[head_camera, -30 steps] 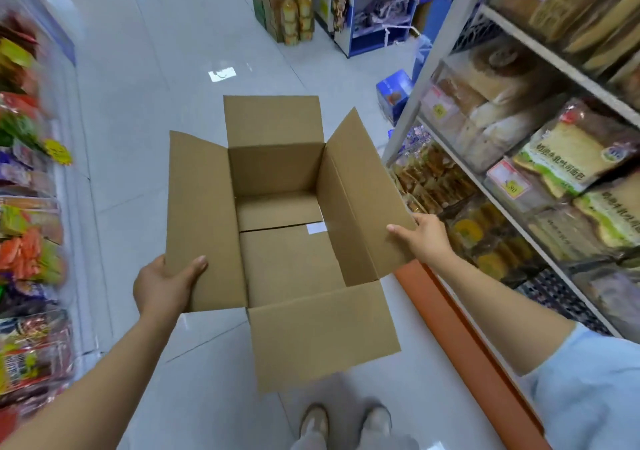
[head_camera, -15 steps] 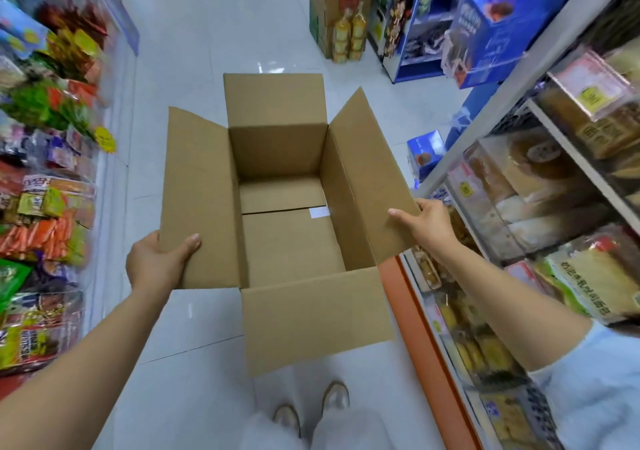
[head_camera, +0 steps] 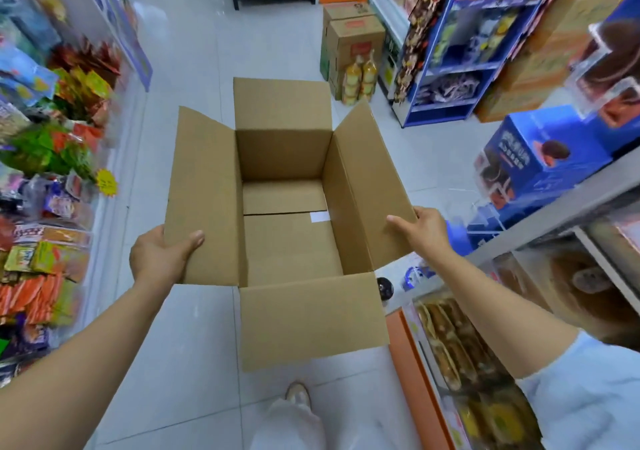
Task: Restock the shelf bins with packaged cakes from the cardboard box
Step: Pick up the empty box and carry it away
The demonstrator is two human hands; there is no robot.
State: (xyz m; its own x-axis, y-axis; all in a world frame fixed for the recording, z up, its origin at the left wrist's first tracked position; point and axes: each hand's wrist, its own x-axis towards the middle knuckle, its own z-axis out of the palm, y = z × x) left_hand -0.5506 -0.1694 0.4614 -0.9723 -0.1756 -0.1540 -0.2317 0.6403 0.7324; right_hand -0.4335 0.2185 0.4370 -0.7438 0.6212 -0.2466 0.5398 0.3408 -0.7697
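Observation:
I hold an open brown cardboard box [head_camera: 291, 248] in the air above the aisle floor, all its flaps spread out. Nothing lies inside it except a small white label on the bottom. My left hand [head_camera: 157, 257] grips the left flap, thumb on top. My right hand [head_camera: 424, 229] grips the right flap at its outer edge. Packaged cakes [head_camera: 450, 342] lie in clear shelf bins at the lower right, beside my right forearm.
A snack rack [head_camera: 45, 179] runs along the left. On the right stands the grey shelf [head_camera: 561, 214] with blue boxes [head_camera: 533, 162]. Stacked cartons with bottles [head_camera: 353, 54] and a blue rack [head_camera: 460, 68] stand ahead. My foot [head_camera: 298, 394] is on the tiled floor.
The view has lifted and turned down the aisle while I walk. The box stays in both hands with the same grip. The shelf bins slid lower right.

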